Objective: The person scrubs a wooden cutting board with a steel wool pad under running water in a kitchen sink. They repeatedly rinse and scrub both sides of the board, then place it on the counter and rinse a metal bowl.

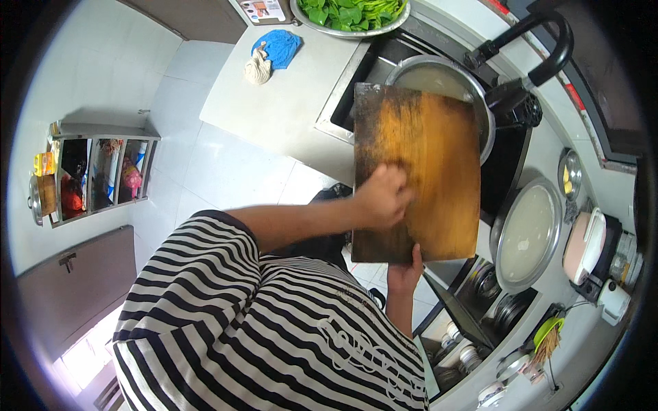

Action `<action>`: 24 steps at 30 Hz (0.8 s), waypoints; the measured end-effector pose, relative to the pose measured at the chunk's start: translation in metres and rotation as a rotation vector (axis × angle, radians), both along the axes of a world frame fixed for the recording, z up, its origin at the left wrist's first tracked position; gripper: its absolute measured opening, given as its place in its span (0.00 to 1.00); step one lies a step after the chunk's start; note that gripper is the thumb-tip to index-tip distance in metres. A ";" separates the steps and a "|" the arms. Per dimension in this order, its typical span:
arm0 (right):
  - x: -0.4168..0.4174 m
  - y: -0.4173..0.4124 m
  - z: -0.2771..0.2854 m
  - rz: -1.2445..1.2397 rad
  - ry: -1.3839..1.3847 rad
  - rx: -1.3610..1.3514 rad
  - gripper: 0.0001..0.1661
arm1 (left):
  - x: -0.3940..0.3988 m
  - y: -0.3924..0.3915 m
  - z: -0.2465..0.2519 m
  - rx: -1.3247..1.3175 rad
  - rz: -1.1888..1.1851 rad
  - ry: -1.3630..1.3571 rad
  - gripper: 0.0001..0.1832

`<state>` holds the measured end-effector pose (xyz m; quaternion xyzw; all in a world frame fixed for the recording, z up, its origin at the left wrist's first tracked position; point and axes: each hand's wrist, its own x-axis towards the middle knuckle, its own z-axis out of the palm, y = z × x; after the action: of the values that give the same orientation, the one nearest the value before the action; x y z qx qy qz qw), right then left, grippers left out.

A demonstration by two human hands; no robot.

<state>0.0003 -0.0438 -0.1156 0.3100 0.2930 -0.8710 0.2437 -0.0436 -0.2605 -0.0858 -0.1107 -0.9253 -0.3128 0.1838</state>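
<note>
A wooden cutting board [442, 169], dark-stained along its left side, is held tilted over the sink edge [334, 115]. My right hand [406, 269] grips its lower edge, thumb on the face and the other fingers hidden behind. Against the board's darker left part, my left hand [383, 198] is curled into a fist and blurred. Whether anything is inside that fist is hidden. Behind the board's upper end, a metal basin [437, 64] of cloudy water sits in the sink, partly covered.
A black faucet [558, 51] arches beside the basin. Leafy greens fill a metal bowl [354, 35] at the top. Blue cloth [280, 49] and a beige cloth [257, 69] lie on the counter. Another basin [529, 236] holds cloudy liquid at right, above an open drawer [452, 354] with dishes.
</note>
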 end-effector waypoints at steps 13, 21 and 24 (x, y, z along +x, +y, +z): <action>0.013 -0.011 -0.038 -0.006 0.062 -0.039 0.25 | -0.089 -0.082 -0.034 -0.490 0.616 -0.125 0.12; 0.006 -0.013 -0.053 0.111 -0.008 -0.187 0.23 | 0.057 0.046 -0.029 -0.382 0.267 -0.143 0.19; 0.010 -0.018 -0.050 0.067 -0.028 -0.178 0.23 | -0.014 -0.040 -0.052 -0.552 0.489 0.036 0.13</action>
<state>0.0106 -0.0620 -0.1654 0.2894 0.2213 -0.8805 0.3034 -0.0573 -0.3000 -0.1381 0.0628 -0.9705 0.0036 0.2326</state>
